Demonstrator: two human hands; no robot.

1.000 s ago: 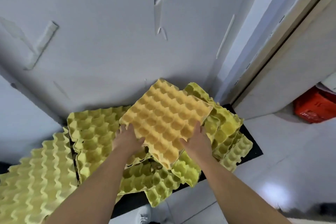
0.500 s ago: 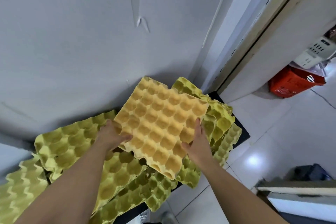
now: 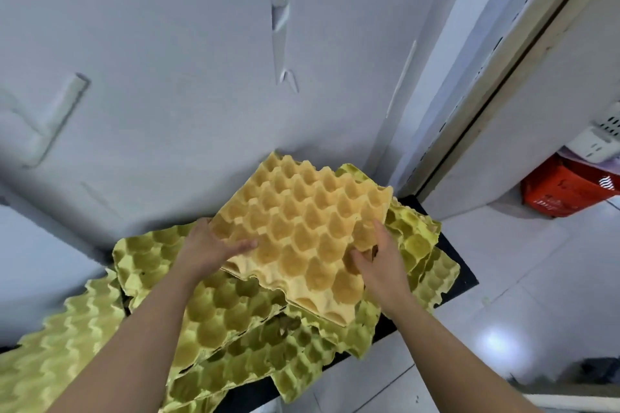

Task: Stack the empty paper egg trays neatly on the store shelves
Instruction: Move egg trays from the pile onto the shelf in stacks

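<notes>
An orange-yellow paper egg tray (image 3: 302,228) lies tilted on top of a loose heap of yellow-green egg trays (image 3: 228,308) on a black shelf (image 3: 459,275). My left hand (image 3: 206,250) grips the tray's left edge, thumb on top. At the tray's right edge my right hand (image 3: 377,261) holds it, fingers curled over the rim. More yellow-green trays (image 3: 419,245) stick out crookedly on the right. A neater stack of trays (image 3: 57,352) shows its wavy edges at the lower left.
A grey-white wall (image 3: 201,77) rises right behind the shelf. To the right run a pale door frame (image 3: 523,54) and white tiled floor (image 3: 536,278). A red crate (image 3: 567,188) sits on the floor at far right, with a white object above it.
The orange tray has turned slightly and sunk closer to the heap. My right hand shifted from flat along the edge to curling over it. The camera view swung back leftward.
</notes>
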